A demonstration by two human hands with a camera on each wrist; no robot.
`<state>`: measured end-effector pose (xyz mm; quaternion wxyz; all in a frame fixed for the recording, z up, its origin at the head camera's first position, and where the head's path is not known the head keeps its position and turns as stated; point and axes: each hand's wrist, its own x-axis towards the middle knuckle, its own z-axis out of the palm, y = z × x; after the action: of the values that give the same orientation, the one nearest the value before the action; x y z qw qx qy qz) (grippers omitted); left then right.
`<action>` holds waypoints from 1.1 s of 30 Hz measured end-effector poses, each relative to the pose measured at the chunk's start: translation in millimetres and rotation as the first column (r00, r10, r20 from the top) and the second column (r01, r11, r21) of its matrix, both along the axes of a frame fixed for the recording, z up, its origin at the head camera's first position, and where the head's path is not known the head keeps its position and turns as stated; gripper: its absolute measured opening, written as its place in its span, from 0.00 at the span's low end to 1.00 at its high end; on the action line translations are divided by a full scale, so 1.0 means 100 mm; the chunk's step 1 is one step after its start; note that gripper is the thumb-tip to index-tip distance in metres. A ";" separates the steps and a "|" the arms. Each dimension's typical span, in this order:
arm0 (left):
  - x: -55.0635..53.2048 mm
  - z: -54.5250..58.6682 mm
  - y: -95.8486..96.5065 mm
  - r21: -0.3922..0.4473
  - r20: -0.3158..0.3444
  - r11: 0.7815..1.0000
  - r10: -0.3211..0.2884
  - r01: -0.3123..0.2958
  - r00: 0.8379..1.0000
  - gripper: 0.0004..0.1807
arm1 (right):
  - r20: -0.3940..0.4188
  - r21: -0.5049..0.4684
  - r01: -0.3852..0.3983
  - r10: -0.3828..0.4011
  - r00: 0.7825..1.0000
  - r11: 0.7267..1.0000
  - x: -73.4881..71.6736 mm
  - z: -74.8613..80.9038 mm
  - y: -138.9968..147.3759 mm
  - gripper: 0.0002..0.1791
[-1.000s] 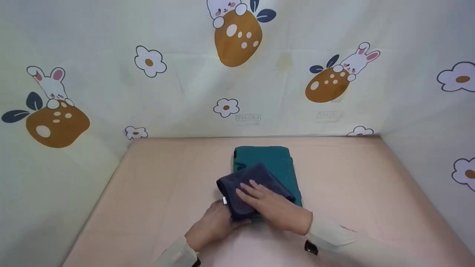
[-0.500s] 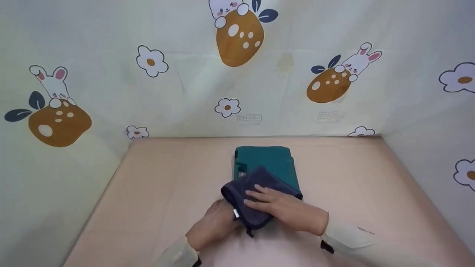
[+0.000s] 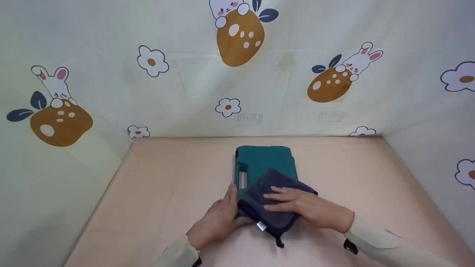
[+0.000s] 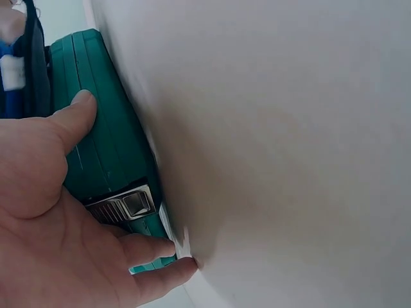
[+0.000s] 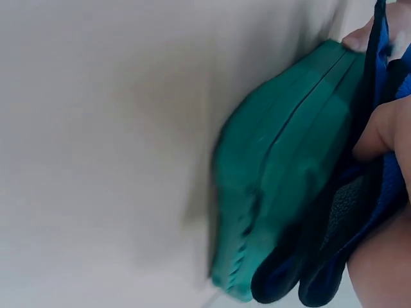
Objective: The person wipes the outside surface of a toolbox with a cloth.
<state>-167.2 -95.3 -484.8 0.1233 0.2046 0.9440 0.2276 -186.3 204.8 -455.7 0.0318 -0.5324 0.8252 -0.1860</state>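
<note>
Pale walls [image 3: 185,92] with rabbit and flower prints are enclosing a peach-toned surface [image 3: 174,178]. Under the right hand [image 3: 310,207], a folded grey-blue cloth [image 3: 256,191] — dark-edged, white-tagged — is lying across the near part of a teal case [image 3: 265,157]; its extended, slightly parted fingers are resting on top. The left hand [image 3: 216,220] is bracing the case's near-left corner, thumb and fingers spread apart, with a metal latch [image 4: 131,203] sitting between them.
</note>
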 end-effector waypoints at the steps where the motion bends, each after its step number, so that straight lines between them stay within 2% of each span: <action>1: 0.00 0.01 0.00 0.004 0.007 1.000 0.004 -0.004 1.000 0.60 | 0.005 -0.002 0.010 -0.010 1.000 1.000 0.00 -0.01 0.04 0.53; 6: -0.02 0.07 -0.02 0.002 0.049 1.000 -0.004 0.004 0.999 0.60 | 0.039 -0.031 0.051 -0.050 0.998 0.998 0.01 -0.03 0.21 0.56; 10: -0.09 0.18 -0.07 -0.005 0.120 1.000 -0.020 0.021 0.993 0.58 | 0.081 -0.046 0.087 -0.083 0.993 0.995 0.02 -0.03 0.30 0.58; 12: -0.15 0.23 -0.09 0.001 0.132 0.999 -0.036 0.036 0.991 0.54 | 0.095 -0.026 0.119 -0.116 0.989 0.992 0.02 -0.03 0.31 0.59; 17: -0.29 0.26 -0.09 -0.024 0.085 0.995 -0.097 0.099 0.992 0.42 | 0.029 0.018 0.203 -0.204 0.979 0.979 0.07 -0.03 0.28 0.54; 23: -0.36 0.23 -0.06 -0.100 0.023 0.983 -0.156 0.157 0.988 0.37 | -0.070 0.031 0.290 -0.287 0.955 0.957 0.16 -0.04 0.18 0.47; 28: -0.37 0.19 -0.04 -0.113 -0.011 0.981 -0.163 0.161 0.987 0.37 | -0.144 0.033 0.305 -0.298 0.944 0.952 0.24 0.00 0.06 0.42; 33: -0.38 0.16 -0.02 -0.132 -0.015 0.980 -0.155 0.151 0.988 0.35 | -0.128 0.010 0.281 -0.278 0.952 0.960 0.35 -0.02 -0.14 0.42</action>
<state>-205.2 -97.7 -469.1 0.1417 0.2709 0.9398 0.1526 -151.2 190.9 -457.6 -0.0394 -0.4204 0.8951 -0.1433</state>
